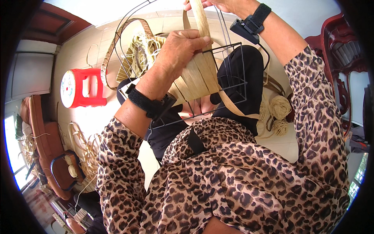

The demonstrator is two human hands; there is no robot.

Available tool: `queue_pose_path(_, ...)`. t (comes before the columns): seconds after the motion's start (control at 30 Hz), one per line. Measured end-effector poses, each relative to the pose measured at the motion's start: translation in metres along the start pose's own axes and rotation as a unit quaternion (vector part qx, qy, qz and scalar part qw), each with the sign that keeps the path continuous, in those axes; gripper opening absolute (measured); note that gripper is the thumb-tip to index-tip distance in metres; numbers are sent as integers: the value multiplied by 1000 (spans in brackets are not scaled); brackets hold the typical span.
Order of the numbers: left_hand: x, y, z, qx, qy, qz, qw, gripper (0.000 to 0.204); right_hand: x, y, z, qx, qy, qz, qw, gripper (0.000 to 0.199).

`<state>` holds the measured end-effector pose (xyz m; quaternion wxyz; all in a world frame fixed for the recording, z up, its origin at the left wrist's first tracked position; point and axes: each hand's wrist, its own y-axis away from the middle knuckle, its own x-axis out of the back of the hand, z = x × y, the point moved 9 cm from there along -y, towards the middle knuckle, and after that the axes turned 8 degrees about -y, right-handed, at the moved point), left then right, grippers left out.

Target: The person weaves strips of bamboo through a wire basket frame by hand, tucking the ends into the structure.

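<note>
Between my knees a black wire basket frame is partly wrapped with wide flat tan strips, lying side by side. My left hand is closed at the frame's upper bar, its thumb pressing on a tan strip that rises from there. At the top edge my right hand is closed around the raised part of this strip; the picture's edge cuts off part of the hand. A loose strip end hangs from the wrapped side toward my lap.
A red stool with a round pale seat stands at left. Beyond my left arm is a handled basket with tangled strips. Balls of cord lie on the floor at right. Bundled strips lie lower left, and dark carved furniture stands at right.
</note>
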<state>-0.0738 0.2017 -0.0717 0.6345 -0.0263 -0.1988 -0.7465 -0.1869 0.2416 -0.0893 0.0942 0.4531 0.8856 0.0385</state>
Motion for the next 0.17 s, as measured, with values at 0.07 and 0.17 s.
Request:
queue_pose_path(0.07,-2,-3,-1,-19,-10,-6,1000,18,0,-1,-1,14,-3,-9,1000,27)
queue_pose_path(0.17,1,-4,-2,-34,-52,19,998,17,-2,-1,-4,34,12,-21,999,26)
